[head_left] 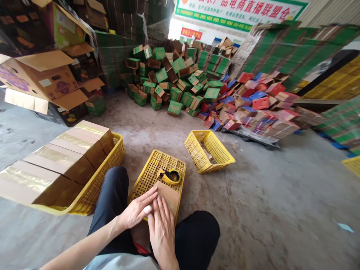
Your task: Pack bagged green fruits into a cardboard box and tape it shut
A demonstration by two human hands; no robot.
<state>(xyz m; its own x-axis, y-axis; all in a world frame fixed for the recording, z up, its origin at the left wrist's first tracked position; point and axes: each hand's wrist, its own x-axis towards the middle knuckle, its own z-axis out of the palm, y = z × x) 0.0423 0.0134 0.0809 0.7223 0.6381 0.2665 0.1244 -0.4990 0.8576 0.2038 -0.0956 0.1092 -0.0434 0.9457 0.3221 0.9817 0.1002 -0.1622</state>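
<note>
A flat brown cardboard piece (170, 195) lies on an upturned yellow crate (153, 168) between my knees. My left hand (137, 210) rests on the cardboard's near left edge, fingers stretched out flat. My right hand (161, 230) lies beside it, fingers extended and pressed flat on the cardboard. A yellow and black tape dispenser (169, 176) sits on the crate just beyond the cardboard.
A yellow crate (92, 183) at my left holds several taped brown boxes (64, 157). Another yellow basket (209, 150) lies tilted ahead on the concrete floor. Heaps of green boxes (174, 82) and red and blue boxes (253, 105) fill the back. Large cartons (42, 78) are stacked at far left.
</note>
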